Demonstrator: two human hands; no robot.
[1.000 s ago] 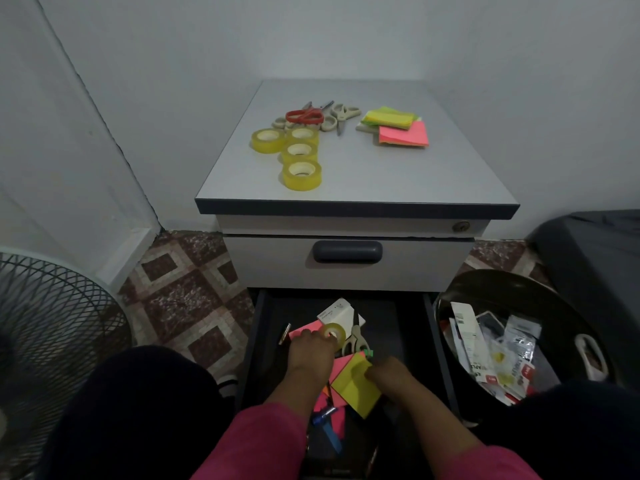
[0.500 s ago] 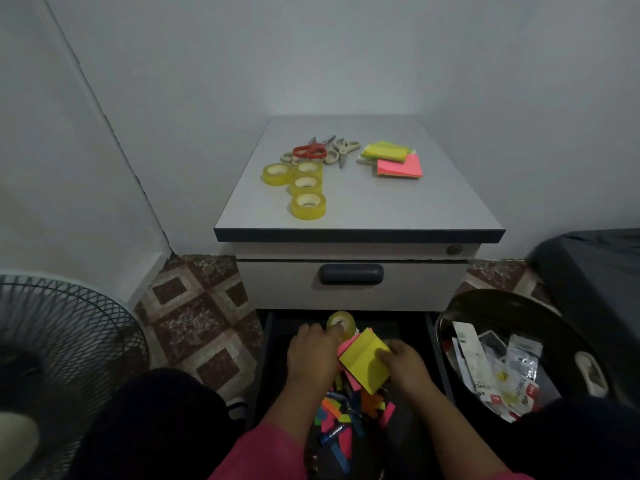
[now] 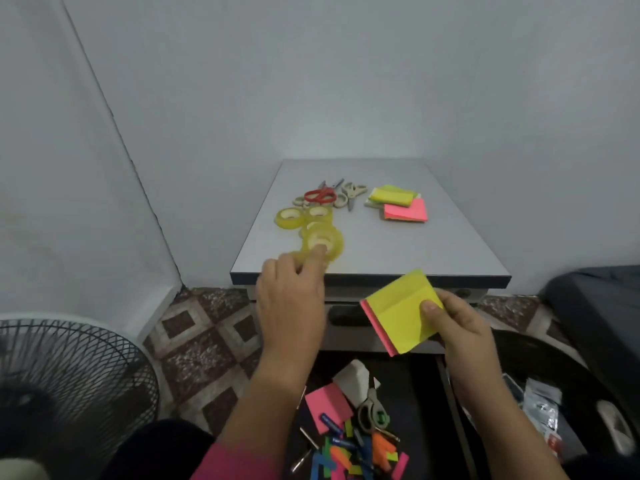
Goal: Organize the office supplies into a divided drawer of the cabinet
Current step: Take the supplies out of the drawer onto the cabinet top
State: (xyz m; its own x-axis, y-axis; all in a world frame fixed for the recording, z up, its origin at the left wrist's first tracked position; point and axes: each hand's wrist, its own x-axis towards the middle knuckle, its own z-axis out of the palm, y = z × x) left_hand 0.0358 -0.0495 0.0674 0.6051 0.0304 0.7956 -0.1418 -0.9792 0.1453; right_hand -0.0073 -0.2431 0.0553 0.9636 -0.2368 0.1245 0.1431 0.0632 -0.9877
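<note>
A person knelt before a small gray cabinet [image 3: 408,244] set in a corner of pale walls. The left hand [image 3: 291,306] reached up to the cabinet top's front edge, fingers curled round a yellowish tape roll [image 3: 323,242], motion-blurred; the exact grip was hard to make out. The right hand [image 3: 457,327] pinched a pad of sticky notes [image 3: 398,313], thumb on top, yellow face w/ a pink edge, held in the air in front of the cabinet's closed upper drawer.

On the cabinet top, approx counts: 3 more tape rolls [image 3: 290,218] clustered at 10 o'clock from the held roll, though blur made the count unsure. Behind them, at 12 o'clock, lay 3 pairs of scissors [image 3: 320,196], 1 red-handled, 2 beige. At 2 o'clock sat 2 stacks of sticky notes: 1 yellow-green [image 3: 393,195], 1 pink [image 3: 405,210], overlapping.

The bottom drawer [image 3: 446,393] stood open at 6 o'clock, dark inside. It held 1 pink note pad [image 3: 327,403], 1 white box-like item [image 3: 353,377], 1 gray-handled pair of scissors [image 3: 369,410], and a heap of coloured strips and pens [image 3: 353,452], too jumbled to count. No dividers could be made out.

Floor: brown-and-cream patterned tile [image 3: 204,337]. A black wire fan guard [image 3: 69,379] stood at 8 o'clock. A dark round bin [image 3: 568,372] w/ white packets sat at 4 o'clock.
</note>
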